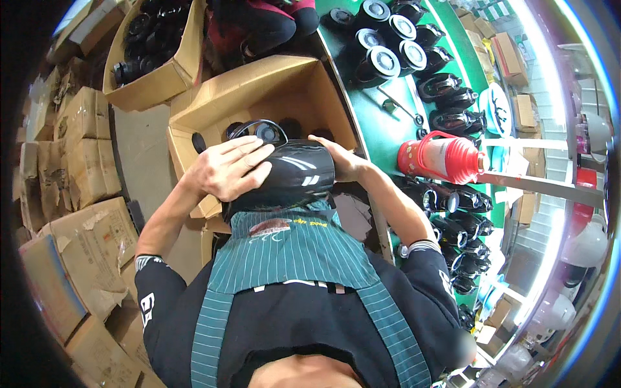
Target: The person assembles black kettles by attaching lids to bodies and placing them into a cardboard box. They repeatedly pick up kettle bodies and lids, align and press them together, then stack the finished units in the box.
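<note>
A glossy black vacuum jug lies sideways across the front of my striped apron, with a curved black handle or ring at its upper left. My left hand is closed over the jug's left part, fingers bent across its surface. At the other end, my right hand grips the jug's right side, its thumb along the top and the other fingers mostly hidden. Just beyond both hands is an open cardboard box with several dark round pieces at its bottom.
A green workbench on the right carries a red thermos flask and rows of black jugs, some with pale round tops. Another carton of black parts stands far left. Stacked cartons line the left. A person is beyond the box.
</note>
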The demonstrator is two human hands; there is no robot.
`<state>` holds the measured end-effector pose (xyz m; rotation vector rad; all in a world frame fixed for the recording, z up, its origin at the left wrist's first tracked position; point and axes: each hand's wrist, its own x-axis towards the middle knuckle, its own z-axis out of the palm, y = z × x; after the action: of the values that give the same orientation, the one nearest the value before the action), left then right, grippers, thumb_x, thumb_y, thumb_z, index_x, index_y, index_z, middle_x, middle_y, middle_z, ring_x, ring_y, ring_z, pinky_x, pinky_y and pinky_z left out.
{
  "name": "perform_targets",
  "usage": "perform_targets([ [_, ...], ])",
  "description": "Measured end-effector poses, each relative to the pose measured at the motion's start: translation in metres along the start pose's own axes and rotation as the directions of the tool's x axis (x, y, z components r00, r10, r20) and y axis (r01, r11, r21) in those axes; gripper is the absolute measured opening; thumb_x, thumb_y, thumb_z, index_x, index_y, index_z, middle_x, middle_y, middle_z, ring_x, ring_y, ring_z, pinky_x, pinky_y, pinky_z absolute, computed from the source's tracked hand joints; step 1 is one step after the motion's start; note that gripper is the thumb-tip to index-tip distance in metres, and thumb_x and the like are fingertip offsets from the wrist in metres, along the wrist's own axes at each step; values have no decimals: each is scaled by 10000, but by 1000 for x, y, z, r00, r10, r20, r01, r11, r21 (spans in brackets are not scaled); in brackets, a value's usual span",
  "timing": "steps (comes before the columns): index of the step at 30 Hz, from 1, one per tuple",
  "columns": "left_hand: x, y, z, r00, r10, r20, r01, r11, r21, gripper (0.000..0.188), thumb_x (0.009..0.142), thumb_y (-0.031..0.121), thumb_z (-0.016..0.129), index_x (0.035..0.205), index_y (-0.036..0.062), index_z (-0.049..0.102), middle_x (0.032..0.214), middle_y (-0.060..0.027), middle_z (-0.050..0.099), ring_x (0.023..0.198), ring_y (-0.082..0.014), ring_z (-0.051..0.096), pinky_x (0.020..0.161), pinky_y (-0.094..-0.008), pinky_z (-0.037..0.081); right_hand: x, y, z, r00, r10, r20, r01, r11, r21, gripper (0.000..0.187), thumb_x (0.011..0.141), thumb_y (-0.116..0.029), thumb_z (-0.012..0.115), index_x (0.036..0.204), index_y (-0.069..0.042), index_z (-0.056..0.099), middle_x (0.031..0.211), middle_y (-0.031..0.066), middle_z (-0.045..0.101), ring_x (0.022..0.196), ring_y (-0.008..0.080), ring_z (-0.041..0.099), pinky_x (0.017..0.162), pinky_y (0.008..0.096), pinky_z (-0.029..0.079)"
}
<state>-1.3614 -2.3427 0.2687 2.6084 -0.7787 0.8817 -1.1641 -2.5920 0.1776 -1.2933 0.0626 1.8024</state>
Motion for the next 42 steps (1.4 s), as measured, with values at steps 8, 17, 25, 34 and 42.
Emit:
perform_targets([
  [8, -87, -15, 77, 352, -921, 165, 639, 107, -762, 179, 1006, 125, 716, 1057, -40, 667, 977, -63, 716, 882, -108, 657, 824, -238, 534, -47, -2, 33, 209, -920, 331, 582, -156, -798, 1210, 890, -862, 458, 1680, 15, 193, 1590, 330, 340, 1439, 487, 438, 1212, 557, 349],
  [17, -21, -14, 20, 857, -485, -177, 425, 857, -292, 187, 923, 91, 749, 1086, 10, 702, 1139, -191, 796, 1000, -300, 795, 848, -358, 628, -40, 4, 45, 565, -817, -114, 762, 570, -307, 577, 1155, -368, 251, 1566, 1, 419, 1539, 147, 515, 1440, 234, 467, 1233, 383, 319],
  [25, -72, -5, 65, 369, -929, -39, 592, 267, -761, 112, 988, 18, 690, 1092, -5, 655, 1063, -140, 776, 941, -148, 730, 892, -280, 589, -62, -9, 57, 383, -920, 77, 588, 179, -789, 940, 1041, -697, 343, 1652, 14, 284, 1517, 302, 429, 1367, 467, 474, 1173, 519, 373],
  [34, -86, -2, 91, 353, -890, 288, 236, -213, -948, 120, 1029, 84, 626, 1034, -35, 643, 972, -79, 710, 874, -103, 659, 821, -252, 552, -66, -19, 51, 104, -942, 318, 535, -217, -817, 929, 960, -685, 413, 1572, 14, 410, 1445, 316, 459, 1280, 489, 512, 1081, 548, 444],
  [42, -39, 1, 30, 574, -818, -43, 656, 490, -575, 209, 909, 26, 749, 1113, -10, 721, 985, -38, 756, 856, -109, 688, 793, -237, 539, -52, 0, 59, 438, -898, -42, 857, 431, -282, 757, 1063, -573, 389, 1613, -59, 304, 1504, 153, 461, 1424, 246, 456, 1211, 412, 340],
])
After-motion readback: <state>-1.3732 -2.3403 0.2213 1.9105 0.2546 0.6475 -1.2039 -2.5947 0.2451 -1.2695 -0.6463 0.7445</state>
